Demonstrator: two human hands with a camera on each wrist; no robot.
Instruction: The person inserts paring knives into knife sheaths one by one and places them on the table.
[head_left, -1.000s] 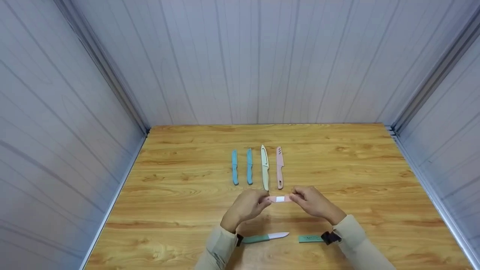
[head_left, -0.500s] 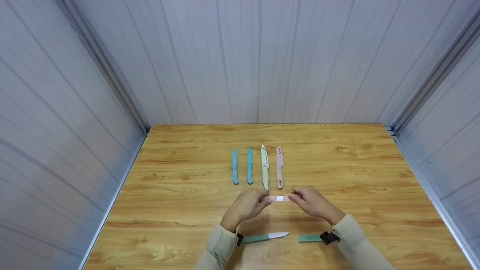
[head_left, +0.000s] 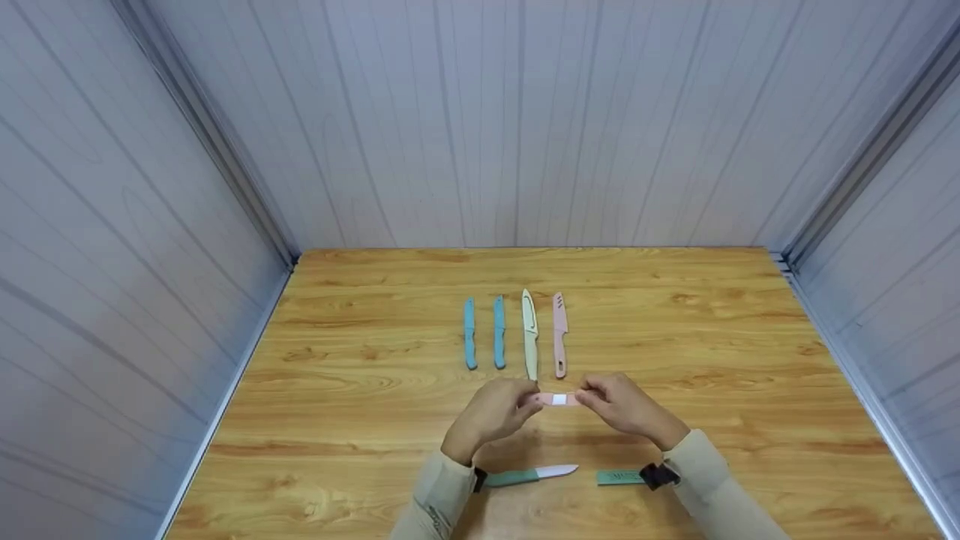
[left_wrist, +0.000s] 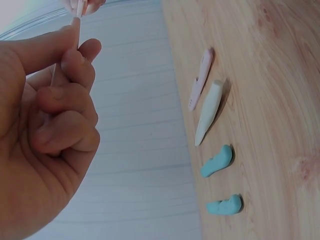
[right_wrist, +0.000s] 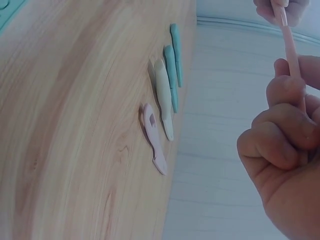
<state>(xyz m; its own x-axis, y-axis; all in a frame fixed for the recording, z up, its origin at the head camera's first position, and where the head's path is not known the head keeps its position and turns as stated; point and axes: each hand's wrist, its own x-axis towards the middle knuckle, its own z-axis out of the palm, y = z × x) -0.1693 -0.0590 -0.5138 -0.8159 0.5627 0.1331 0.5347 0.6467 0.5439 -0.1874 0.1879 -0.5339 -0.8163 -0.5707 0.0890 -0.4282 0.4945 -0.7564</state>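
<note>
Above the middle of the table both hands hold a small pink knife level between them. My left hand (head_left: pixel 491 411) pinches its pink handle (head_left: pixel 546 398) between thumb and curled fingers. A short stretch of white blade (head_left: pixel 560 400) shows in the middle. At the other end my right hand (head_left: pixel 626 405) pinches the pink sheath (right_wrist: pixel 291 50), which covers the blade's tip. Most of the handle and part of the sheath are hidden by the fingers. Under the wrists lie a green-handled knife (head_left: pixel 514 477) with a bare white blade and, apart from it, a green sheath (head_left: pixel 619 478).
Farther back, a row of sheathed knives lies on the wooden table (head_left: pixel 360 420): two blue knives (head_left: pixel 469 334) (head_left: pixel 499 332), a cream knife (head_left: pixel 530 334) and a larger pink knife (head_left: pixel 560 335). Pale panel walls (head_left: pixel 480 120) enclose the table's back and sides.
</note>
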